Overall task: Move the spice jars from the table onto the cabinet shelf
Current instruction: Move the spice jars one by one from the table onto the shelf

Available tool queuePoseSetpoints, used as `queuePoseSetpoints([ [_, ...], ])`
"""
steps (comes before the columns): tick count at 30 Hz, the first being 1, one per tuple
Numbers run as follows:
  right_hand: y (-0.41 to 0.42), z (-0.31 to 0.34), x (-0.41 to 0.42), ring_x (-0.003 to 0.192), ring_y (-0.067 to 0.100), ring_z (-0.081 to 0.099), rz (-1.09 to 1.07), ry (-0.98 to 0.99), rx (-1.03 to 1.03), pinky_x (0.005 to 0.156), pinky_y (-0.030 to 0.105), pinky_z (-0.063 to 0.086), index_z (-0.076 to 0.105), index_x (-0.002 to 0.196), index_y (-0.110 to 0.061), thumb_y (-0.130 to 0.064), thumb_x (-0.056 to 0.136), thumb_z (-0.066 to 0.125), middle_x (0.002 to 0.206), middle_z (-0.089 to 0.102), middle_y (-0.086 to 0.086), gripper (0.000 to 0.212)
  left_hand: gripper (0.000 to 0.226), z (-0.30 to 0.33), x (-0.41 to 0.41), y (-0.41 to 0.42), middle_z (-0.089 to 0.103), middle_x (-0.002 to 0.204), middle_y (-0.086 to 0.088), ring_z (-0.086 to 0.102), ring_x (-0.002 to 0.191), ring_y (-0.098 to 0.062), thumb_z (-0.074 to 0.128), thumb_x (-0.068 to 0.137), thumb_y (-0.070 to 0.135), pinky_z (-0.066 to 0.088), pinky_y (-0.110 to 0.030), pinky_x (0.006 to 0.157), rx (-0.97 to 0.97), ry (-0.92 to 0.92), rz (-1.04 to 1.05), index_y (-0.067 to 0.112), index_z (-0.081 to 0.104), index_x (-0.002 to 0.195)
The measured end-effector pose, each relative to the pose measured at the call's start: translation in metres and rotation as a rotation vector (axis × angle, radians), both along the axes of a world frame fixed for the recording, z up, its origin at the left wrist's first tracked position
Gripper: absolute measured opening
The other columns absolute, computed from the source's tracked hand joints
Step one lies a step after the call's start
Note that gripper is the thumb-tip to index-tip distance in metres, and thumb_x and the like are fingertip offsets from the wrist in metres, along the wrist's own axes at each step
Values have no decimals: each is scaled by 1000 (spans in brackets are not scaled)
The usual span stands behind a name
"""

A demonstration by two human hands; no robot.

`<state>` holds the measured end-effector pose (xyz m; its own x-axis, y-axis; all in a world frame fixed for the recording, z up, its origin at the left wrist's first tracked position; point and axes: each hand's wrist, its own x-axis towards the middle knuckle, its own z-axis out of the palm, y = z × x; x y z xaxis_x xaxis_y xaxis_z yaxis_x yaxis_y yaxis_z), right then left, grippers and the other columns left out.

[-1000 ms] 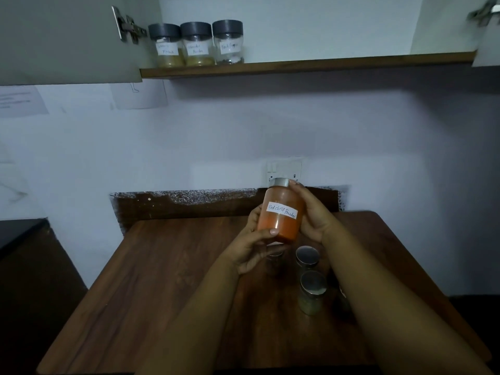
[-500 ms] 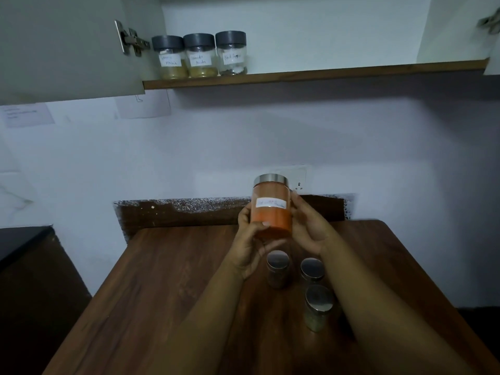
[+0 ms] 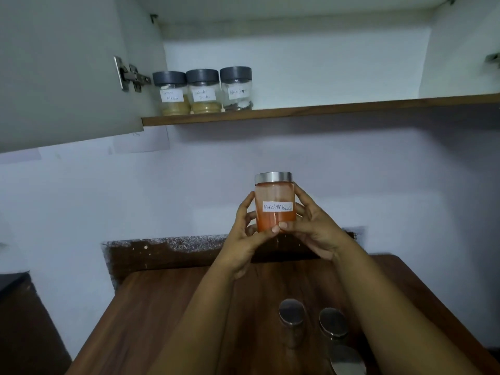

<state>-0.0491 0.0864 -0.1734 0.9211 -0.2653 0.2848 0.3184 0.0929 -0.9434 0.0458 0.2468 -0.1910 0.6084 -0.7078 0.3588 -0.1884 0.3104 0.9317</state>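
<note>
The red chilli powder jar (image 3: 274,203) is held upright in mid-air, above the far edge of the tabletop (image 3: 167,315) and well below the cabinet shelf (image 3: 319,109). It sits between both grips: left hand (image 3: 244,234) at the jar's 9 o'clock side, right hand (image 3: 313,226) at its 3 o'clock side. Each hand is curled round the jar, fingers wrapped behind the glass, thumbs pressed on the front near the base, thumb tips nearly meeting at 6 o'clock under the label. The steel lid and the top of the jar are left uncovered, at 12 o'clock from the grips.

On the shelf, w/ dark grey lids, 3 jars are lined up touching at the left end: garam masala jar (image 3: 171,93), coriander powder jar (image 3: 203,91), black pepper jar (image 3: 236,88). From the held jar these lie at approx. 11 o'clock. Rest of shelf to the right is seen as bare board.

On the tabletop, at 6 o'clock from the hands, 3 steel-lidded jars are seen between the forearms: one (image 3: 291,319) left, one (image 3: 333,327) just beside it at 3 o'clock, a third (image 3: 347,359) nearest the camera, partly cut off by the frame edge. Contents can't be told.

The open cabinet door (image 3: 62,71) is seen at 10 o'clock.
</note>
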Motion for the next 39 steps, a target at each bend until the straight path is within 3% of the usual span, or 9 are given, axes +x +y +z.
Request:
queuePoseSetpoints([
  [4, -2, 33, 20, 126, 22, 54, -108, -15, -135, 104, 47, 46, 35, 143, -48, -18, 61, 88, 137, 54, -1, 103, 86, 28, 26, -7, 49, 131, 22, 50, 121, -2, 82, 69, 42, 53, -12, 72, -35, -141, 36, 57, 31, 137],
  [6, -5, 53, 27, 128, 19, 50, -182, -51, -199, 104, 43, 46, 33, 146, -47, -23, 63, 87, 137, 52, -3, 101, 85, 46, 39, -11, 46, 134, 24, 49, 119, 3, 80, 72, 38, 51, -9, 75, -68, -206, 33, 57, 31, 138],
  [13, -22, 147, 37, 115, 11, 62, -285, -257, -353, 93, 33, 55, 38, 142, -44, -29, 59, 87, 131, 58, -6, 98, 85, 142, 64, -30, 37, 139, 18, 47, 120, 10, 75, 84, 27, 49, -21, 99, -153, -478, 42, 48, 22, 148],
  [19, -49, 230, 63, 110, 15, 65, -325, -262, -560, 83, 32, 59, 30, 146, -46, -25, 70, 84, 130, 53, -6, 96, 76, 214, 89, -63, 52, 136, 7, 54, 119, -7, 75, 84, 26, 51, -20, 92, -263, -597, 214, 30, 33, 148],
  [23, -78, 253, 94, 113, 23, 62, -323, -134, -556, 91, 37, 56, 28, 149, -37, -15, 77, 81, 130, 54, 8, 91, 72, 235, 121, -82, 50, 143, 1, 48, 128, -15, 71, 85, 41, 45, -30, 96, -110, -795, 422, 27, 36, 146],
  [26, -102, 257, 115, 120, 29, 55, -419, 40, -713, 103, 47, 47, 19, 152, -33, -19, 78, 81, 130, 52, 11, 97, 42, 223, 147, -90, 56, 129, -4, 49, 121, -23, 60, 91, 43, 48, -35, 90, 82, -1007, 846, 18, 56, 125],
  [29, -117, 264, 129, 120, 28, 52, -458, 146, -753, 102, 46, 48, 12, 153, -33, -22, 80, 79, 134, 48, 11, 100, 22, 203, 163, -87, 62, 84, -5, 57, 78, -21, 55, 92, 29, 44, -30, 60, -35, -1191, 1145, 11, 62, 82],
  [33, -126, 268, 151, 116, 24, 51, -453, 219, -806, 90, 34, 48, 5, 155, -30, -23, 85, 74, 144, 44, 11, 98, 20, 194, 178, -92, 50, 65, -1, 43, 60, -16, 51, 88, 20, 33, -28, 53, -135, -1323, 1232, 13, 52, 69],
  [39, -129, 270, 167, 128, 28, 48, -414, 233, -791, 102, 38, 45, 3, 156, -27, -22, 87, 72, 147, 41, 12, 98, 17, 196, 176, -95, 54, 67, -4, 47, 60, -19, 53, 85, 19, 37, -30, 53, -123, -1324, 1258, 11, 55, 70],
])
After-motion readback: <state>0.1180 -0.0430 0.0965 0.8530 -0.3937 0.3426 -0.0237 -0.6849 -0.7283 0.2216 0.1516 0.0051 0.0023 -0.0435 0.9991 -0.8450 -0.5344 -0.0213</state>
